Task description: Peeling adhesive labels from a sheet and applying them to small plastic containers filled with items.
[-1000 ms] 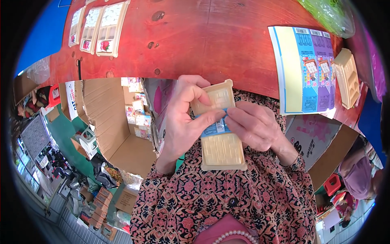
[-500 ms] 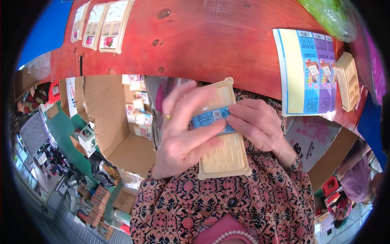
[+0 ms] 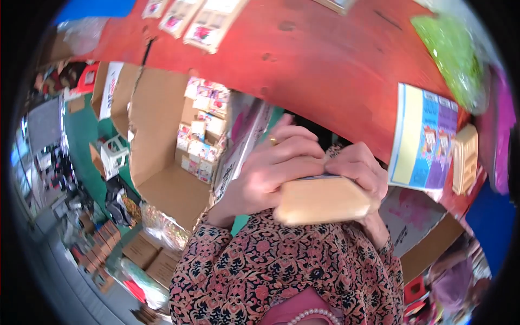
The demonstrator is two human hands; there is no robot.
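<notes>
Close in front of my chest is a cream plastic tray (image 3: 322, 203), tipped so that one pale, slightly blurred face points toward me. My left hand (image 3: 281, 165) is closed over its upper left part, fingers bent and a ring on one of them. On the upper right, my right hand (image 3: 358, 169) grips the same tray, its fingers curled near those of the left. Only a thin dark bluish strip of the label shows between hands and tray; the rest is hidden.
A sheet of blue and purple labels (image 3: 425, 138) lies on the red table (image 3: 325, 70), beside another cream tray (image 3: 466, 160) and a green plastic bag (image 3: 449, 59). Filled trays (image 3: 211, 24) stand at the far left. An open cardboard box (image 3: 154, 130) at left holds small packs (image 3: 203, 132).
The tray has been tipped from showing its broad back and blue label to a narrower face. My left hand has come down from above it onto it. The whole view has shifted and tilted.
</notes>
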